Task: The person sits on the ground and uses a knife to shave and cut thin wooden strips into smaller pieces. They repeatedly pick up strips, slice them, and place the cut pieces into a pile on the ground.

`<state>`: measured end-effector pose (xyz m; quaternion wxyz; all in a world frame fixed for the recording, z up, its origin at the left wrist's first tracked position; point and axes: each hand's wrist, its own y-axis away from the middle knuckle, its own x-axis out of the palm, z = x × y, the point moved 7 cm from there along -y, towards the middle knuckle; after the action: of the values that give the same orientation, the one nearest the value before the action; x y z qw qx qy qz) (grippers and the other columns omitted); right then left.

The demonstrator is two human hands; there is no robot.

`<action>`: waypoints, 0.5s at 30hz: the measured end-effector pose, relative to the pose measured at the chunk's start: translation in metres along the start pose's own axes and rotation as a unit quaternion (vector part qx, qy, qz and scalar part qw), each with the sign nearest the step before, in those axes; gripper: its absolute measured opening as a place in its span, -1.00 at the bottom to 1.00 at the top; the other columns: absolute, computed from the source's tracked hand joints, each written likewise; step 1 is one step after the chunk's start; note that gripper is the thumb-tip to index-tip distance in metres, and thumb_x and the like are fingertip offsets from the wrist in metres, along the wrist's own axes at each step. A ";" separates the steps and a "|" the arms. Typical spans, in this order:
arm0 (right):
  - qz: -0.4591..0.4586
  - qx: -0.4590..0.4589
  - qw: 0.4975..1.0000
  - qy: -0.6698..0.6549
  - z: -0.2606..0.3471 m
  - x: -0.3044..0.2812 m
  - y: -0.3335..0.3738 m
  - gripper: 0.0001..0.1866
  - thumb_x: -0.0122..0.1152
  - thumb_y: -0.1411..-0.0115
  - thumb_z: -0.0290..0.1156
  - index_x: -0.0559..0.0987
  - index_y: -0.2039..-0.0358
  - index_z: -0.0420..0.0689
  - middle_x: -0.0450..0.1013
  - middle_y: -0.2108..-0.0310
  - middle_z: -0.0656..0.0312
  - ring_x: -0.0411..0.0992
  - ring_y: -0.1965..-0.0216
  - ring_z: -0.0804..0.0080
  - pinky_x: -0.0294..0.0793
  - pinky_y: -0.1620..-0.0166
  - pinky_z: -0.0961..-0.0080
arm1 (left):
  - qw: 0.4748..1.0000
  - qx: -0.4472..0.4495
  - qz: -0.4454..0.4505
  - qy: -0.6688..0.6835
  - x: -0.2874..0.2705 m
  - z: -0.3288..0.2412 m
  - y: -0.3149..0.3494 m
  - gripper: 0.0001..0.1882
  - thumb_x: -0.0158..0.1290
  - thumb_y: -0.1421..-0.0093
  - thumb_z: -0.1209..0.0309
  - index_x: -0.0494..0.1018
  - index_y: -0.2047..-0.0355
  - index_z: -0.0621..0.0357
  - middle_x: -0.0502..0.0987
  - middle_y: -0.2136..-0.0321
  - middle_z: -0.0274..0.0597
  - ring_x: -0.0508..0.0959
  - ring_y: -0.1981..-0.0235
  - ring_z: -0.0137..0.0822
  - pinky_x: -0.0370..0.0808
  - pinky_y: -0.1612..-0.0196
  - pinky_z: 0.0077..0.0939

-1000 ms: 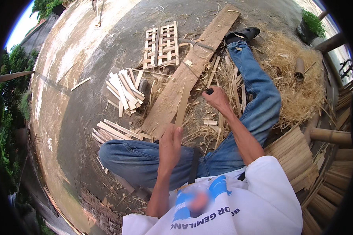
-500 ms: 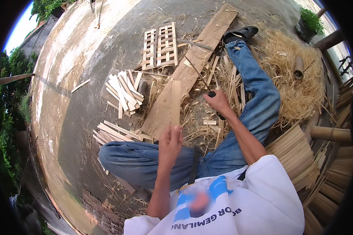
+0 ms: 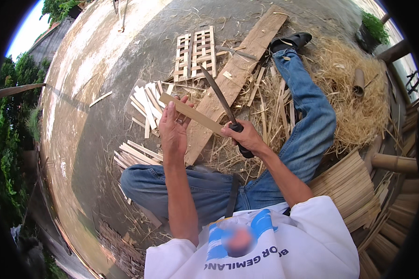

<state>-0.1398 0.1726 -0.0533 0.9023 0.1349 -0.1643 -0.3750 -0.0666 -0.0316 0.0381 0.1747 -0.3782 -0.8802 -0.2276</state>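
Observation:
My left hand [image 3: 174, 128] holds one end of a flat, pale bamboo strip [image 3: 198, 116], thumb in front and fingers behind it. The strip slants down to my right hand [image 3: 247, 139], whose thumb and finger meet its other end. That same hand is closed round the black handle of a long, dark-bladed knife [image 3: 219, 96], its tip pointing up and left. Beneath the strip, a long wooden plank [image 3: 246, 60] lies slantwise on the ground between my legs, with a few shavings on it.
Pale strips are piled left of the plank [image 3: 146, 102], with more strips [image 3: 137, 153] by my left knee. Beyond lies a woven bamboo lattice [image 3: 195, 53]. Heaped shavings [image 3: 344, 116] and a bamboo tube [image 3: 358, 83] are right of my outstretched leg [image 3: 307, 97].
The strip has turned from upright to slanting, and my left hand has moved up and left to its far end. My right hand has come left with the knife and now touches the strip.

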 end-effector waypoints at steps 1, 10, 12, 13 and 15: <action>0.007 -0.006 1.000 0.011 0.003 -0.001 -0.003 -0.67 0.45 -0.23 -0.13 0.61 0.33 -0.15 0.46 0.57 0.40 0.37 0.61 0.72 0.34 0.53 0.68 | 0.997 0.011 -0.005 -0.072 -0.007 -0.019 -0.006 -0.60 0.12 -0.40 0.27 0.42 -0.11 0.27 0.57 -0.05 0.02 0.62 -0.01 -0.20 0.63 -0.06 -0.23; -0.118 0.007 0.949 0.292 -0.037 -0.005 -0.026 -0.43 0.19 -0.32 0.01 0.50 0.09 -0.37 0.53 0.42 -0.04 0.57 0.37 0.13 0.52 0.25 0.19 | 0.963 0.150 -0.195 -0.107 -0.060 0.027 -0.048 -0.70 0.18 -0.35 0.42 0.56 0.00 0.40 0.64 0.15 -0.11 0.66 0.16 -0.34 0.71 0.07 -0.45; -0.097 0.059 0.963 0.244 -0.067 0.008 -0.022 -0.40 0.13 -0.35 0.02 0.45 0.04 -0.40 0.53 0.37 -0.11 0.57 0.30 0.01 0.51 0.17 0.13 | 0.956 0.146 -0.234 -0.095 -0.077 0.051 -0.054 -0.70 0.15 -0.37 0.43 0.55 0.00 0.43 0.64 0.17 -0.09 0.66 0.19 -0.35 0.71 0.08 -0.49; -0.087 0.072 0.977 0.183 -0.083 0.013 -0.020 -0.39 0.06 -0.39 0.06 0.44 0.06 -0.38 0.52 0.40 -0.14 0.56 0.30 -0.07 0.50 0.14 0.08 | 0.954 0.142 -0.246 -0.099 -0.082 0.054 -0.055 -0.70 0.15 -0.37 0.43 0.55 0.00 0.44 0.64 0.17 -0.08 0.66 0.20 -0.34 0.71 0.07 -0.49; -0.054 0.071 0.971 0.223 -0.079 0.028 -0.016 -0.38 0.04 -0.41 0.07 0.43 0.09 -0.39 0.52 0.41 -0.16 0.57 0.30 -0.07 0.51 0.17 0.08 | 0.947 0.162 -0.253 -0.115 -0.088 0.052 -0.054 -0.68 0.14 -0.38 0.42 0.55 -0.01 0.47 0.64 0.15 -0.04 0.66 0.19 -0.32 0.71 0.07 -0.48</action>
<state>-0.0998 0.1508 -0.1259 0.8826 0.2872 0.0223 -0.3715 -0.0567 -0.0885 -0.0620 0.0677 -0.1334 -0.9860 -0.0738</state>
